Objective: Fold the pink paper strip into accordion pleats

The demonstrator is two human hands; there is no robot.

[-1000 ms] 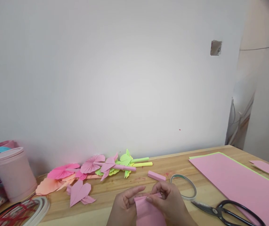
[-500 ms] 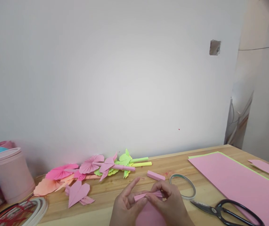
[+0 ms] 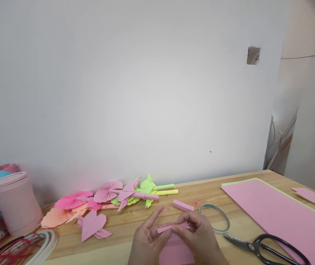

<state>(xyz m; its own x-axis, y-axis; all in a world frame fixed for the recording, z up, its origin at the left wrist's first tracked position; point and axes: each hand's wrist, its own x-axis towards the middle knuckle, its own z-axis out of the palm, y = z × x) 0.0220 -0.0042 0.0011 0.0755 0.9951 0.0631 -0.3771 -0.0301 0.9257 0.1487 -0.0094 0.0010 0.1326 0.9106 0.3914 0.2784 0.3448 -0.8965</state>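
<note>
At the near edge of the table, both hands grip one piece of pink paper [image 3: 176, 252], whose far edge is folded into a narrow thick strip. My left hand [image 3: 146, 241] pinches the strip's left part, its index finger raised. Thumb and fingers of my right hand [image 3: 201, 237] press on the strip's right part. The lower part of the sheet lies flat between the wrists, and its near end is out of view. Just beyond my right hand rests a short folded pink paper bar [image 3: 183, 205]. A roll of tape [image 3: 227, 221] lies to the right of it.
Black-handled scissors [image 3: 256, 247] and large pink sheets [image 3: 284, 206] lie on the right. Folded paper flowers [image 3: 109, 192] stretch along the wall, with a pink paper heart [image 3: 92, 225] nearer. On the left stand a pink canister [image 3: 15, 206] and coiled white strips [image 3: 48, 244].
The hands keep the same grip, with a slight shift of the fingers on the folded strip. The whole view has moved very slightly.
</note>
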